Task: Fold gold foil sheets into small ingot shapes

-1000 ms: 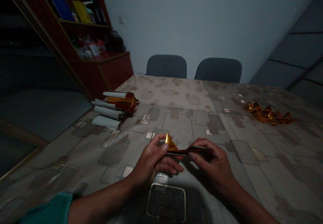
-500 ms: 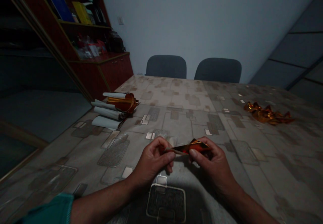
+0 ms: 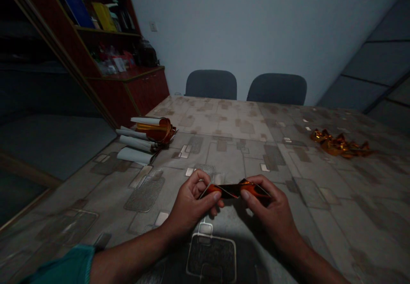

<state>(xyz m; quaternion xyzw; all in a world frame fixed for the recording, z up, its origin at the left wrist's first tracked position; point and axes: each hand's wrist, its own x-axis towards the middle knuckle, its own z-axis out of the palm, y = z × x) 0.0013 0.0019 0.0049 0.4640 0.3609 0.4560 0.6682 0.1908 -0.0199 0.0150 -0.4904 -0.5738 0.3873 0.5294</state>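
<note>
Between my two hands, above the near part of the table, is a folded piece of shiny orange-gold foil paper. My left hand pinches its left end between thumb and fingers. My right hand grips the other end, thumb on the near face and fingers behind. Pale edges of the paper show along its folds. Far to the right lies a cluster of folded gold foil pieces. On the left rests a stack of curled foil sheets with whitish backs.
A patterned cloth covers the table. Two grey chairs stand at its far edge, before a pale wall. To the left is a red-brown cabinet with shelves of bags and other items.
The left end of the foil paper now shows orange folds opened out beside my left thumb, where it was a narrow flat tip. My left fingers have shifted slightly around it.
</note>
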